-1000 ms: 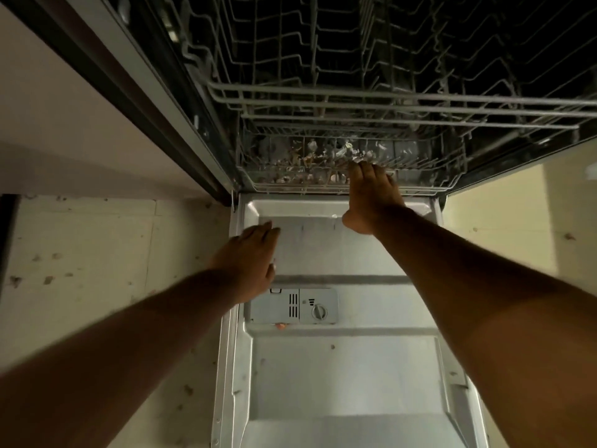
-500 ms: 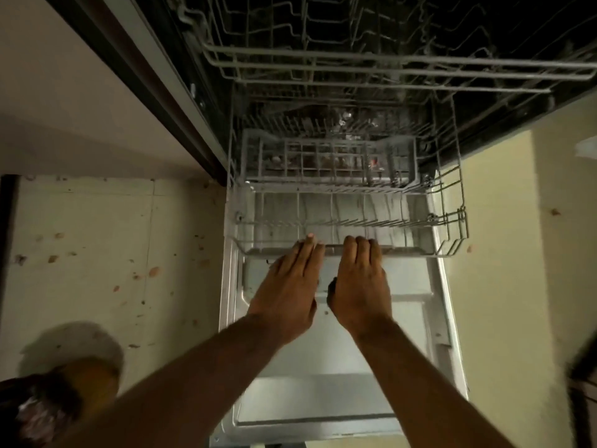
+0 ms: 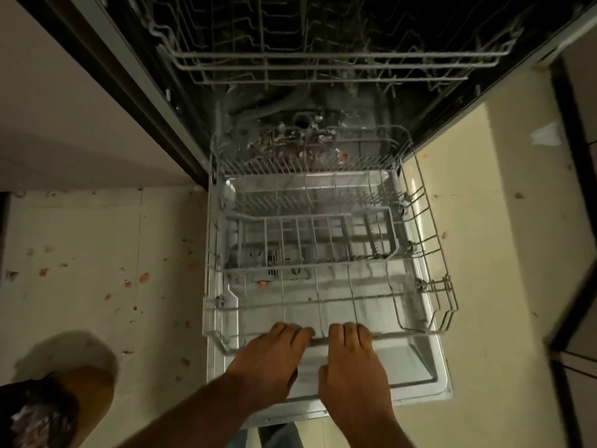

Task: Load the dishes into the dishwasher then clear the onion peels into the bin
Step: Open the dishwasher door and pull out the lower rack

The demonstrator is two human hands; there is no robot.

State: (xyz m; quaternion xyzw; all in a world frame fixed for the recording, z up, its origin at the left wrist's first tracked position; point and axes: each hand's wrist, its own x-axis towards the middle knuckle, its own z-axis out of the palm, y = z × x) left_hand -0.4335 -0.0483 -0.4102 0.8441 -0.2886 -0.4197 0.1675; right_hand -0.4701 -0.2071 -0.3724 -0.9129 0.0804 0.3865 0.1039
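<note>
Left hand: the left hand (image 3: 273, 360) lies palm down with its fingers curled over the front rail of the lower rack (image 3: 429, 305), grasping it.
Right hand: the right hand (image 3: 350, 362) sits just beside the left one, fingers hooked over the same rail, also grasping it.
Lower rack: a grey wire basket drawn out over the open door (image 3: 420, 379) of the dishwasher (image 3: 181, 101); no dishes show in it, only rows of upright tines and a cutlery basket (image 3: 310, 240).
Cutlery basket: a grey plastic grid set across the middle of the lower rack; its compartments look empty.
Upper rack: the upper rack (image 3: 339, 64) hangs above in the dark of the tub, pushed in; whether anything sits in it cannot be told.
Tub floor: behind the lower rack, the bottom of the tub holds a scatter of pale and reddish scraps (image 3: 300, 142) around a round dark opening; what they are is unclear.
Door: it lies flat, its inner face light grey, with a detergent compartment (image 3: 274, 261) seen through the rack wires.
Floor: the pale tiled floor (image 3: 97, 253) on both sides of the door is dotted with small pinkish flakes (image 3: 144, 277), possibly onion peel.
Lower left corner: a rounded tan shape with a dark patterned patch (image 3: 48, 402) shows at the frame edge, too blurred to name.
Writing: no brand, label or text can be read anywhere.
</note>
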